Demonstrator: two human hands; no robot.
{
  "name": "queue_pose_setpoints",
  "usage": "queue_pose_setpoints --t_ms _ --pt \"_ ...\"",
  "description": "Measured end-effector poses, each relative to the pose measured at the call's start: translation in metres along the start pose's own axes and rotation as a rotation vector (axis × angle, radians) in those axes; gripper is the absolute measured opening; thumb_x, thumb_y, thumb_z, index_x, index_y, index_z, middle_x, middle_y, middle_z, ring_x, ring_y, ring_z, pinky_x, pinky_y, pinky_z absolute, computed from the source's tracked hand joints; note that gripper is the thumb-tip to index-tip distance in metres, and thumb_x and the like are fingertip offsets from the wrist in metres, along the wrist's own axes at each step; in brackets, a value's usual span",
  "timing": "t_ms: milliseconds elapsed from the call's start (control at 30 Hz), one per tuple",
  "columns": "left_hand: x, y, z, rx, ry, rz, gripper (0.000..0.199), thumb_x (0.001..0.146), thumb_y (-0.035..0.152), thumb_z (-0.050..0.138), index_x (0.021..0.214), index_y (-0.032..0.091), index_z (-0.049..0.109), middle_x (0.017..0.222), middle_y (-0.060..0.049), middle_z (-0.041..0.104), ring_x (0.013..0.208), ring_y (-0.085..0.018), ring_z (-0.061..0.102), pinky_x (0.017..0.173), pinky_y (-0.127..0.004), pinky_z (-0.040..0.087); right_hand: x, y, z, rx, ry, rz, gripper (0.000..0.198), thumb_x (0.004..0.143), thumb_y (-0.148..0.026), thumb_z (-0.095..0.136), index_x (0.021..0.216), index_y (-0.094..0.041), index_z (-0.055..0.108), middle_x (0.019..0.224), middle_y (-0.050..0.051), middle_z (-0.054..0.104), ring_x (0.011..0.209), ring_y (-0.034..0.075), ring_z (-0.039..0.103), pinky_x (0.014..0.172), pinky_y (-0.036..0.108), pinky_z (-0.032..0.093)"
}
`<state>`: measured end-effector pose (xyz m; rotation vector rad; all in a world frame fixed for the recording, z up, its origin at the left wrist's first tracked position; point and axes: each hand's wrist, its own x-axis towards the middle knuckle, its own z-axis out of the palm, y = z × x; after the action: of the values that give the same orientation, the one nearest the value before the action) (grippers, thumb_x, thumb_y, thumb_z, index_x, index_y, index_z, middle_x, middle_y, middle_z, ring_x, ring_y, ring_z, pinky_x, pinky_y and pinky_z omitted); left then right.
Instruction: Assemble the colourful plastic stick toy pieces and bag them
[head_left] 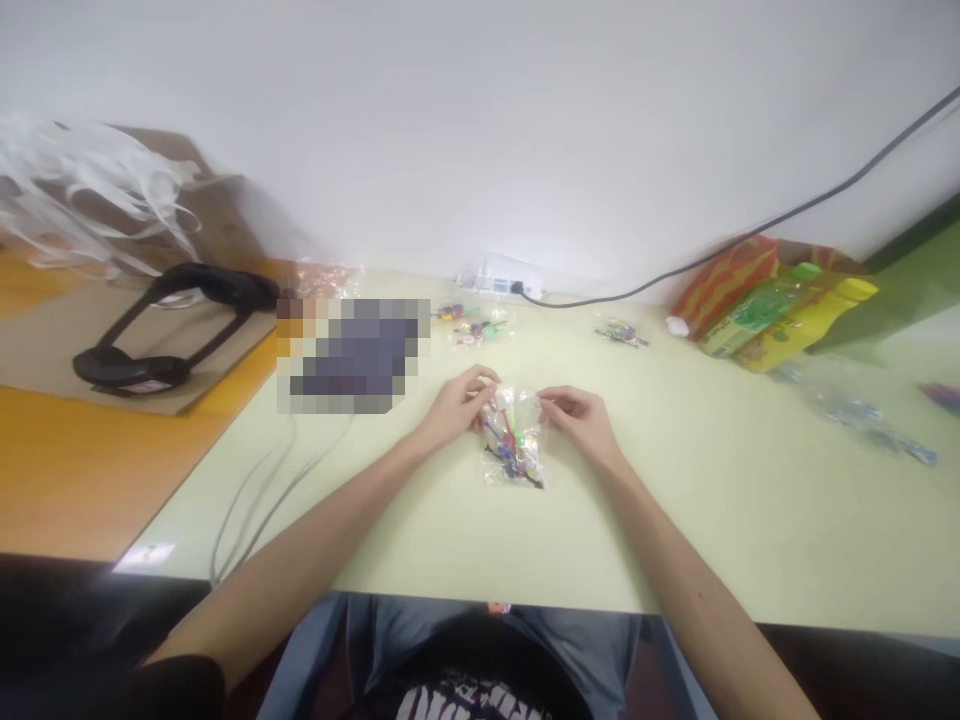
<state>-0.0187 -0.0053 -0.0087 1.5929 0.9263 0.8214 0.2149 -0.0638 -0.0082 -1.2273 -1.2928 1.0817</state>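
A clear plastic bag (pixel 513 445) with small red, green, blue and dark pieces inside is held just over the pale green table, in front of me. My left hand (pixel 456 408) pinches its upper left corner between thumb and fingers. At the upper right corner, the fingers of my right hand (pixel 582 416) are closed on the plastic. The colourful pieces sit mostly in the middle and lower part of the bag. Their exact kind is too small to make out.
Similar small bags (pixel 480 328) lie near the wall, with another bag (pixel 622 333) to their right. A power strip (pixel 501 276) feeds a dark cable. Bottle-shaped packages (pixel 787 315) stand at right; a blurred dark object (pixel 356 355) and a black frame (pixel 180 325) are at left.
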Motion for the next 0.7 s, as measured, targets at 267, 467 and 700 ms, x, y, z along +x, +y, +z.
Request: queue_pose_setpoints --t_ms 267,467,700 --pt "0.008 -0.009 -0.002 -0.009 0.018 0.073 0.037 0.092 0.048 0.064 0.118 0.022 0.058 0.079 0.000 0.067 0.060 -0.012 0.064 0.057 -0.021 0.052 0.002 0.005 0.002 0.073 0.023 -0.013 0.047 0.073 -0.046 0.082 0.110 -0.023 0.066 0.078 -0.002 0.063 0.060 0.013 0.060 0.057 0.027 0.050" --pt "0.011 -0.011 -0.007 -0.060 0.073 0.062 0.037 0.087 0.049 0.070 0.108 0.019 0.061 0.080 -0.002 0.068 0.064 -0.014 0.067 0.062 -0.025 0.055 0.006 0.006 -0.001 0.133 -0.001 0.029 0.039 0.073 -0.042 0.080 0.104 -0.021 0.070 0.071 -0.004 0.058 0.056 0.011 0.055 0.054 0.026 0.045" --pt "0.012 -0.008 -0.009 -0.053 0.054 0.061 0.034 0.088 0.045 0.070 0.108 0.018 0.064 0.079 -0.003 0.070 0.062 -0.013 0.065 0.059 -0.024 0.052 0.005 0.002 -0.002 0.094 -0.014 0.012 0.033 0.078 -0.043 0.073 0.101 -0.020 0.077 0.071 0.000 0.063 0.059 0.013 0.053 0.057 0.027 0.045"
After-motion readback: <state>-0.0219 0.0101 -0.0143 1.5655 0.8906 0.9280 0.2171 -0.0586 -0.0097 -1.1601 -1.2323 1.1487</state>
